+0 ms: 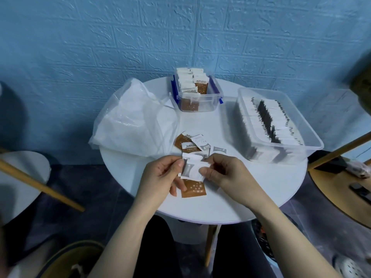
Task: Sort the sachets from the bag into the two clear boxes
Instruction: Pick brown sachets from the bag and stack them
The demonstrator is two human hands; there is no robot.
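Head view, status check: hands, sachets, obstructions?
Left hand and right hand both pinching white sachet. Brown sachet beneath. Loose sachets unsorted. Nothing blocking boxes.

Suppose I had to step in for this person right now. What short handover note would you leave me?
Left hand and right hand both pinch a white sachet; a brown sachet is under the left fingers.
Loose pile lies mid-table beside the plastic bag.
Done: brown sachets fill the small box, white ones the large box.
Left: box the held sachets and the pile.
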